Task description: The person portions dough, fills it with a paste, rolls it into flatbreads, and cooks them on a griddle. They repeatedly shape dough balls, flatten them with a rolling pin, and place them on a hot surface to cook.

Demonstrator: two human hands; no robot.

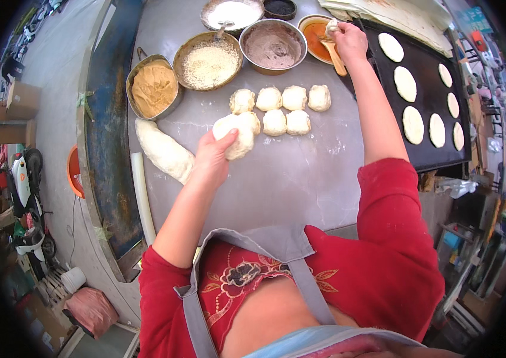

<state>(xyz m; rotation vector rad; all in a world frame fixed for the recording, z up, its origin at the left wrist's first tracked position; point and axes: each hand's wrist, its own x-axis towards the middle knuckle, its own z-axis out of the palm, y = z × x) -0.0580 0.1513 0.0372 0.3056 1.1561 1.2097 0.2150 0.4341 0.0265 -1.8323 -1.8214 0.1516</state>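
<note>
My left hand (212,156) grips a flattened piece of dough (238,145) with the thumb on top, beside two short rows of dough balls (274,122). My right hand (352,42) pinches a small lump of dough (332,27) over a bowl of orange-brown liquid (313,31). A wooden-handled brush (334,56) rests in that bowl, its handle just below the hand. A long roll of dough (163,150) lies left of my left wrist. Round flat dough discs (405,84) sit on the black griddle (427,58) to the right.
Along the back stand a pan of tan paste (153,87), a pan of sesame seeds (210,62), a bowl of greyish-brown paste (273,44), a bowl of white powder (233,13) and a small dark bowl (280,8). A pale rod (142,197) lies at the left. Layered sheets (396,18) overlap the griddle's back edge.
</note>
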